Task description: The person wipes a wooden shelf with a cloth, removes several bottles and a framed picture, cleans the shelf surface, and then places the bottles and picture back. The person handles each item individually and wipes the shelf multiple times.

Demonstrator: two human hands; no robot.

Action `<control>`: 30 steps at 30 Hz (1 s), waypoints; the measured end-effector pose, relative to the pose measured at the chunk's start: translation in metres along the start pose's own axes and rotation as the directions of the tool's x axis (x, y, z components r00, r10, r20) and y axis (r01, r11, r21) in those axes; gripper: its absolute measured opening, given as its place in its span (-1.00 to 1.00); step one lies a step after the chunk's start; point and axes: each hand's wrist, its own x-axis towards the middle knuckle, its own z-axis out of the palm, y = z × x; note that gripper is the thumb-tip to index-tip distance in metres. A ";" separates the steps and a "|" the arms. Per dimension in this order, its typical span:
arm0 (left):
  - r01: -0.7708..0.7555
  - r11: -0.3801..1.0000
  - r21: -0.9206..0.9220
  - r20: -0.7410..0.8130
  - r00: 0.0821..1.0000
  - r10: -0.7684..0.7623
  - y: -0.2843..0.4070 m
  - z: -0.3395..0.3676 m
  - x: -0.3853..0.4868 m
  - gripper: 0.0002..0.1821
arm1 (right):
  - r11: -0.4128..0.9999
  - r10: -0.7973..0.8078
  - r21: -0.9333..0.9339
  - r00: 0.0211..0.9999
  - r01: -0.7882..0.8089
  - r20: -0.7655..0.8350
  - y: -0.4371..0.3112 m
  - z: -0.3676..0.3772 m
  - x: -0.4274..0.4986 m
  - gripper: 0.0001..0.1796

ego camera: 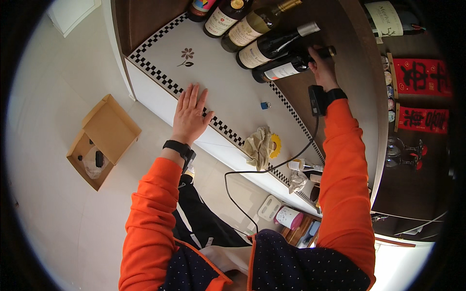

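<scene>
At the near end of a row of wine bottles, my right hand (324, 72) is wrapped around the neck of a dark wine bottle (280, 71) that bears a white label. Right beside it stands another dark bottle (258, 54) with a cream label and a silver-grey top. Farther along are a yellowish-green bottle (247, 31) and a dark bottle (222, 18). My left hand (191, 116) lies flat, palm down, over the checkered edge of the white shelf top (225, 91), holding nothing. A small blue object (265, 105) sits between my hands.
A crumpled beige cloth (258, 147) and a yellow flower-shaped item (276, 145) lie on the shelf top. Smaller bottles (300, 164) stand farther along. An open cardboard box (111, 127) rests on the floor. A black cable (262, 171) runs from my right wrist. Stemmed glasses (400, 151) are at right.
</scene>
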 end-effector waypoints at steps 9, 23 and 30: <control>-0.034 0.999 -0.011 -0.058 0.998 0.034 -0.002 0.003 0.001 -0.30 | 0.996 -0.083 0.049 0.995 0.080 0.056 0.007 0.000 -0.013 -0.88; -0.038 0.999 -0.027 -0.083 0.996 0.035 -0.004 0.008 -0.002 -0.30 | 0.979 -0.204 -0.038 0.972 0.201 -0.118 0.004 0.023 -0.022 -0.66; -0.042 0.999 -0.018 -0.068 0.997 0.040 -0.005 0.008 -0.002 -0.31 | 0.983 -0.179 0.010 0.973 0.182 -0.148 0.007 0.027 -0.021 -0.56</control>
